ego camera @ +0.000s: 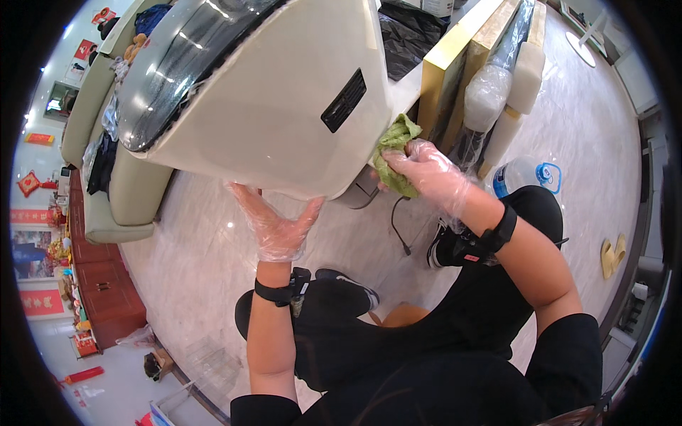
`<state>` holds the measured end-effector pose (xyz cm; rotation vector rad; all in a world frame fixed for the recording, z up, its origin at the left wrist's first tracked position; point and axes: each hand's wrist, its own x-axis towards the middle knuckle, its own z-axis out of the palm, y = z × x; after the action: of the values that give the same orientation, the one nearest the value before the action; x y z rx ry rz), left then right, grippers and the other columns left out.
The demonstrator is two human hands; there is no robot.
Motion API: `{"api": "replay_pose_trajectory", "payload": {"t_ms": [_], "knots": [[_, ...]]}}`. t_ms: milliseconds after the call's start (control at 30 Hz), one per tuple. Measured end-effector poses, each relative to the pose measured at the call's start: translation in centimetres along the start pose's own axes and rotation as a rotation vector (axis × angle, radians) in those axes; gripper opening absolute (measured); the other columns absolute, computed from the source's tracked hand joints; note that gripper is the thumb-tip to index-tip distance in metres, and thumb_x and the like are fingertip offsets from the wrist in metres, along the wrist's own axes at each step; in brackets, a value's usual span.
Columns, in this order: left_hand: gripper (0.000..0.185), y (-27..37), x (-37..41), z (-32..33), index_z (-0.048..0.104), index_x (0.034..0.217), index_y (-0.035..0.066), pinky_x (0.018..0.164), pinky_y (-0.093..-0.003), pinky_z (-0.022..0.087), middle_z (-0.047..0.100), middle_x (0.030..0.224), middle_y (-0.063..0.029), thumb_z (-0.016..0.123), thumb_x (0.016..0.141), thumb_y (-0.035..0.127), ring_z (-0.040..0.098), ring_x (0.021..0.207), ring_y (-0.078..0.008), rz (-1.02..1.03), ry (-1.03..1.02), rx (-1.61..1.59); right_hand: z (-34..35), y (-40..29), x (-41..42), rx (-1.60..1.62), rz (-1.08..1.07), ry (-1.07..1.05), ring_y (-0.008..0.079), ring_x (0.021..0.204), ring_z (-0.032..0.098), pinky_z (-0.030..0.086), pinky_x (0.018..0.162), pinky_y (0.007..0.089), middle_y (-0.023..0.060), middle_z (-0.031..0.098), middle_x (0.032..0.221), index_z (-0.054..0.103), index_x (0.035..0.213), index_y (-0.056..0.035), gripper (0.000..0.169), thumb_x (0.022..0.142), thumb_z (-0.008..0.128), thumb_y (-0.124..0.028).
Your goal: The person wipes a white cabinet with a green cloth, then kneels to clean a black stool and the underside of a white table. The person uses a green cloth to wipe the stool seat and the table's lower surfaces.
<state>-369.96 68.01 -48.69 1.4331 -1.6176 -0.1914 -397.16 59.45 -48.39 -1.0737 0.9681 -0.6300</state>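
Note:
A large white plastic appliance housing [266,106] with a dark transparent lid [186,69] and a black vent grille [344,100] fills the upper middle. My left hand [279,223], in a clear plastic glove, touches the housing's lower edge with thumb and fingers spread. In my right hand [434,173], gloved likewise, is a crumpled green cloth [397,154], pressed at the housing's right edge. Beneath that corner shows a grey base part [358,190], with a black cable [394,223] lying on the floor nearby.
To the right stand wrapped boards [469,69] and a large plastic water bottle [525,175]. A black plastic bag [407,40] lies behind the housing. At left are a light green sofa [128,197] and a red-brown cabinet [109,287]. Yellow slippers [613,256] lie far right.

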Motion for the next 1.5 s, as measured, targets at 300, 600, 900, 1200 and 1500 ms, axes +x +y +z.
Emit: {"api": "replay_pose_trajectory", "payload": {"t_ms": [300, 600, 900, 1200, 1500], "knots": [[0.14, 0.1, -0.1, 0.5, -0.002, 0.165, 0.007, 0.12, -0.0536, 0.033, 0.024, 0.163, -0.0171, 0.098, 0.069, 0.022, 0.036, 0.146, -0.0331, 0.023, 0.028, 0.023, -0.5, 3.4, 2.3, 0.572, 0.311, -0.215, 0.0165, 0.054, 0.046, 0.039, 0.053, 0.0347, 0.0029, 0.052, 0.065, 0.055, 0.099, -0.0119, 0.041, 0.114, 0.034, -0.043], [0.137, 0.0, 0.1, 0.6, 0.002, 0.164, 0.006, 0.118, -0.0523, 0.035, 0.027, 0.16, -0.0173, 0.099, 0.068, 0.021, 0.04, 0.142, -0.0332, 0.016, 0.012, 0.031, -0.1, 2.5, 1.1, 1.067, 0.388, -0.449, 0.0109, 0.056, 0.034, 0.029, 0.052, 0.0277, -0.0024, 0.042, 0.069, 0.05, 0.09, -0.014, 0.04, 0.111, 0.031, -0.043], [0.133, -0.2, -0.1, 0.4, 0.007, 0.162, 0.006, 0.117, -0.0532, 0.036, 0.029, 0.156, -0.0162, 0.099, 0.066, 0.021, 0.043, 0.139, -0.0332, -0.002, 0.014, 0.082, 1.3, 3.0, 1.1, 0.383, 0.16, -0.037, 0.0176, 0.063, 0.045, 0.041, 0.053, 0.0368, 0.0023, 0.047, 0.074, 0.059, 0.104, -0.0097, 0.036, 0.109, 0.044, -0.042], [0.132, -0.5, -0.3, 0.2, 0.007, 0.162, 0.006, 0.118, -0.0531, 0.034, 0.032, 0.155, -0.0186, 0.098, 0.068, 0.021, 0.043, 0.139, -0.0339, 0.023, 0.022, 0.071, -0.2, 1.6, -0.9, -1.063, -0.808, 0.393, 0.039, 0.08, 0.067, 0.054, 0.07, 0.0482, 0.0181, 0.063, 0.086, 0.067, 0.11, -0.0002, 0.027, 0.091, 0.07, -0.018], [0.138, -0.6, -0.2, 0.5, 0.0, 0.164, 0.006, 0.12, -0.053, 0.032, 0.027, 0.16, -0.0186, 0.099, 0.069, 0.022, 0.039, 0.144, -0.0329, 0.034, 0.024, 0.048, 2.7, 2.0, -0.6, -1.09, -0.883, 0.542, 0.0364, 0.086, 0.069, 0.058, 0.071, 0.0441, 0.0165, 0.068, 0.099, 0.066, 0.11, -0.0035, 0.037, 0.079, 0.08, -0.018]]}}
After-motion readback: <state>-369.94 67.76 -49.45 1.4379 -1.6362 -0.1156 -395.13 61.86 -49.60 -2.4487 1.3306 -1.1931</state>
